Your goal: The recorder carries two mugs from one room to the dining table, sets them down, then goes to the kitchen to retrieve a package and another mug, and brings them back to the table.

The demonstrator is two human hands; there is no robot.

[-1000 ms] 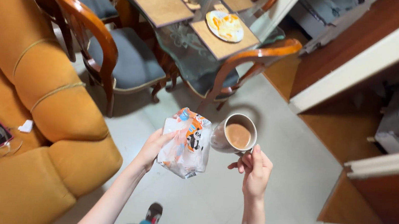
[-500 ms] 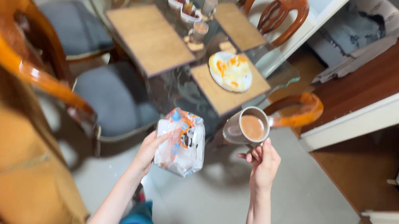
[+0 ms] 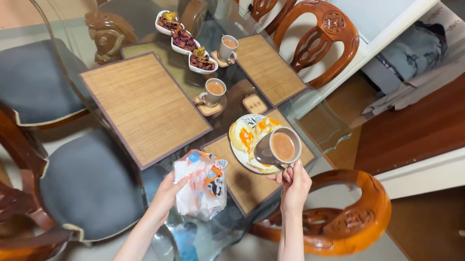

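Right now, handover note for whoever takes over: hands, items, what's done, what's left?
Left hand: holds a plastic bread bag over the near edge of the glass table.
Right hand: holds a mug of milky drink by its handle, above the plate of food.
Done: two cups on coasters and snack dishes on the table.
Left: bag and mug not set down.

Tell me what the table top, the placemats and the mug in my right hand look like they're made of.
Table top: clear glass, chairs visible through it. Placemats: woven bamboo or reed, judging by fine ribbing. Mug in the right hand: probably glazed ceramic, smooth grey.
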